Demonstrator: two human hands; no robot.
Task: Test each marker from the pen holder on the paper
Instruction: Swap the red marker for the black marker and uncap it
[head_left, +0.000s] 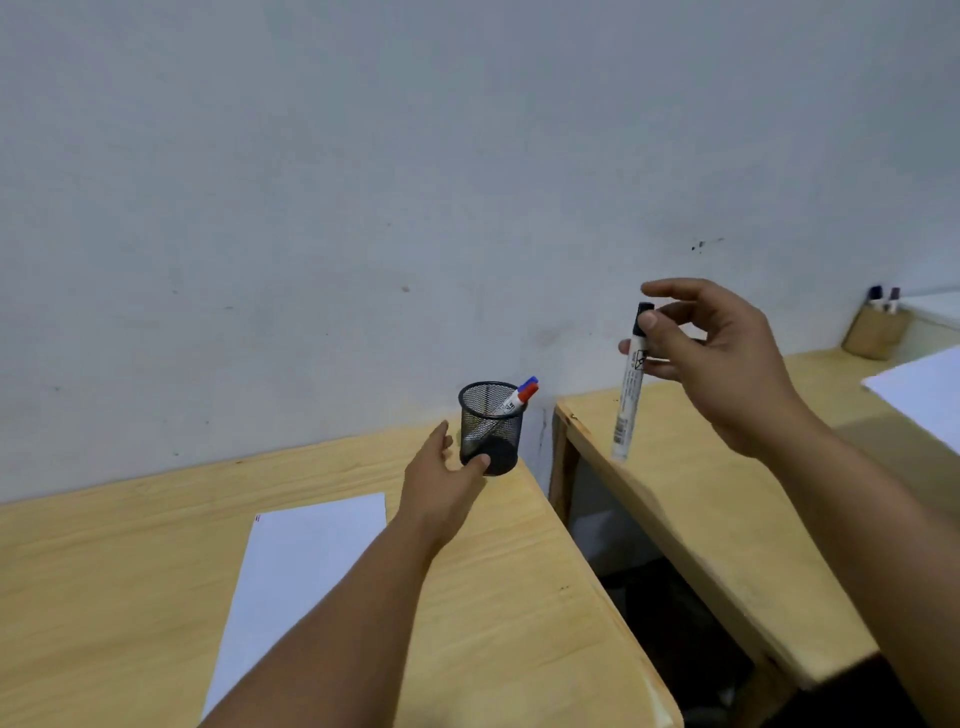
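A black mesh pen holder (491, 415) stands at the far right corner of my wooden table (130, 519). Two markers lean inside it, one with a blue cap (530, 383) and one with a red cap (527, 393). My left hand (441, 475) rests against the holder's base, thumb touching its lower front. My right hand (717, 358) is raised to the right, thumb and fingers pinching a white marker with a black cap (629, 384), which hangs upright, cap up, over the neighbouring table. A white sheet of paper (291, 577) lies on my table, left of my left forearm.
A gap (623, 561) with dark floor separates my table from a second wooden table (701, 519) on the right. That table carries another white sheet (924, 395) and a tan holder (875, 332) with markers at its far end. A grey wall stands directly behind.
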